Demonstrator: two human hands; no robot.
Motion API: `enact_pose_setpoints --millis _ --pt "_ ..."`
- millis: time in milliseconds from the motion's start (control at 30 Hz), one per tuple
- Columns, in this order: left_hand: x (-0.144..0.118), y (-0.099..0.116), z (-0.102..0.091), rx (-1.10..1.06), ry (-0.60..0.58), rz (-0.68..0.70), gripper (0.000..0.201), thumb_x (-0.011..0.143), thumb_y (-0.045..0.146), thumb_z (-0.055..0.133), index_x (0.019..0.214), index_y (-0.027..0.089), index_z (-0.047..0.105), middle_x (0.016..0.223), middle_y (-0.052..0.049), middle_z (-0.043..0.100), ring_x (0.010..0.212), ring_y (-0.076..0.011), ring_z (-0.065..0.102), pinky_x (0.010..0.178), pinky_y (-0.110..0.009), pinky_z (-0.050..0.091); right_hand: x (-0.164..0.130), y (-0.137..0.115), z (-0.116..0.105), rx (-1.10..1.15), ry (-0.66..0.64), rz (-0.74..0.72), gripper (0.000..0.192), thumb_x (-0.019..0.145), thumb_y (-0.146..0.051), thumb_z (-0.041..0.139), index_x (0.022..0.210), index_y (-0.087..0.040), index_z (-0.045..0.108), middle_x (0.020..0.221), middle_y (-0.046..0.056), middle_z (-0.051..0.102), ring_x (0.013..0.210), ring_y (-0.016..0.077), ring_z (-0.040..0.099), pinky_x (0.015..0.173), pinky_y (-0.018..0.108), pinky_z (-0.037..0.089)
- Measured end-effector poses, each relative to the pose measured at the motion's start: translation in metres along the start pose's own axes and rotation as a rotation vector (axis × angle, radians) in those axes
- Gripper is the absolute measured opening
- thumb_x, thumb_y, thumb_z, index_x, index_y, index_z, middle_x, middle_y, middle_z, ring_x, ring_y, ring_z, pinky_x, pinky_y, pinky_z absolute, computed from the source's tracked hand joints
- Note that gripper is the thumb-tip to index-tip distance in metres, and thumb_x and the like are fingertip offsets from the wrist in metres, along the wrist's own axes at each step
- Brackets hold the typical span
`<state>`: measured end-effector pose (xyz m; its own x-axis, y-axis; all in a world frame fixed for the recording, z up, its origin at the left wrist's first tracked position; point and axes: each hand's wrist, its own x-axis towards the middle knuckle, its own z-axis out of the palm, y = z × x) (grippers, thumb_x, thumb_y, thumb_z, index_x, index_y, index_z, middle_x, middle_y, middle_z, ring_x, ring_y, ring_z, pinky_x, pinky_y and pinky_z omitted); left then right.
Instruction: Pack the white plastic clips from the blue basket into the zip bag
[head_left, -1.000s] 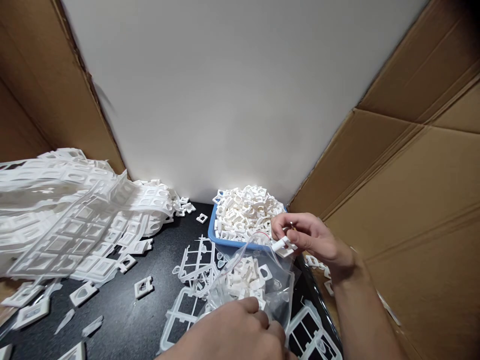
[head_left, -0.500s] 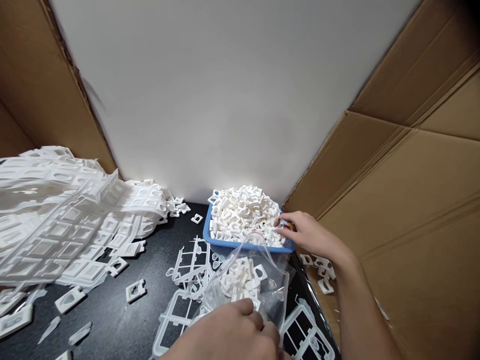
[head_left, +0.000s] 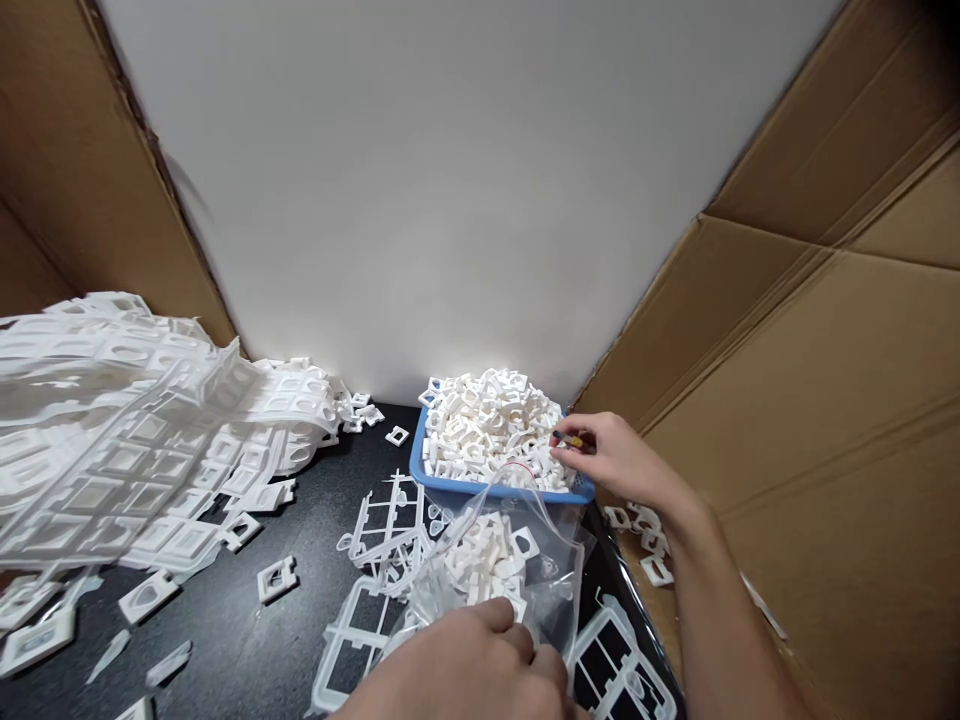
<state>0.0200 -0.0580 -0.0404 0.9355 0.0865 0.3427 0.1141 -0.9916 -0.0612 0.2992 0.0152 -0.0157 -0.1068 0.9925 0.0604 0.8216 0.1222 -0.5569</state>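
Note:
My left hand [head_left: 472,665], in the lower middle, is closed on a clear zip bag [head_left: 553,575] whose mouth stands open toward the basket. White plastic pieces with cut-out holes [head_left: 484,560] fill part of the bag. Behind it a blue basket [head_left: 465,490] is heaped with more white pieces [head_left: 491,425]. At the basket's right rim my right hand [head_left: 615,455] pinches a small dark-and-yellow tool [head_left: 574,441]; its kind is hard to make out. The fingertips are close to the heap, and I cannot tell whether they touch a piece.
A large pile of white moulded sheets [head_left: 142,450] covers the left side of the black table [head_left: 225,640]. Empty sprue frames [head_left: 386,535] lie left of the bag, another frame [head_left: 622,660] to its right. Loose pieces [head_left: 652,545] lie beyond the right edge by the cardboard wall [head_left: 825,420].
My right hand has turned slightly, so the dark-and-yellow tool shows more clearly. My left hand still holds the bag. The whole view has shifted a little.

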Motion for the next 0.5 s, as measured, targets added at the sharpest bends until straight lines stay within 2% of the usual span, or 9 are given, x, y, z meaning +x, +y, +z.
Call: enact_pose_setpoints --millis 100,233,300,400,500 --pt "0.001 0.0 0.0 -0.004 0.008 -0.008 0.031 0.097 0.029 0.081 0.073 0.021 0.064 0.069 0.005 0.071 0.052 -0.014 0.06 0.05 -0.035 0.038 -0.012 -0.023 -0.007 0.257 -0.005 -0.055 0.017 0.088 -0.036 0.08 0.09 -0.019 0.077 0.076 0.0 0.06 0.068 0.0149 0.049 0.063 0.029 0.038" --pt "0.002 0.0 -0.004 0.005 0.008 0.003 0.031 0.096 0.031 0.083 0.074 0.021 0.063 0.067 0.005 0.07 0.052 -0.0137 0.059 0.05 -0.034 0.036 -0.021 -0.043 -0.007 0.553 -0.079 -0.212 0.018 0.087 -0.036 0.085 0.089 -0.019 0.078 0.076 0.001 0.058 0.068 0.0131 0.047 0.06 0.028 0.036" --pt "0.002 0.001 -0.006 0.005 0.004 0.004 0.03 0.093 0.031 0.085 0.075 0.021 0.063 0.067 0.006 0.07 0.052 -0.014 0.059 0.051 -0.034 0.036 -0.02 -0.043 -0.002 0.682 -0.108 -0.268 0.023 0.086 -0.039 0.087 0.089 -0.019 0.078 0.074 0.001 0.06 0.064 0.0122 0.047 0.056 0.027 0.035" --pt "0.002 0.001 -0.007 0.003 -0.004 -0.005 0.03 0.092 0.028 0.085 0.074 0.021 0.062 0.068 0.006 0.07 0.052 -0.0141 0.059 0.051 -0.035 0.037 -0.015 -0.035 0.006 0.884 -0.157 -0.286 0.033 0.081 -0.047 0.09 0.091 -0.019 0.074 0.065 -0.003 0.056 0.052 0.0085 0.04 0.046 0.024 0.027" --pt "0.002 0.002 -0.006 0.009 0.003 -0.003 0.031 0.094 0.029 0.084 0.074 0.021 0.062 0.068 0.006 0.07 0.052 -0.0139 0.059 0.05 -0.035 0.036 -0.013 -0.032 0.011 1.042 -0.215 -0.298 0.037 0.079 -0.046 0.091 0.095 -0.021 0.069 0.061 -0.006 0.054 0.044 0.0065 0.04 0.041 0.022 0.023"
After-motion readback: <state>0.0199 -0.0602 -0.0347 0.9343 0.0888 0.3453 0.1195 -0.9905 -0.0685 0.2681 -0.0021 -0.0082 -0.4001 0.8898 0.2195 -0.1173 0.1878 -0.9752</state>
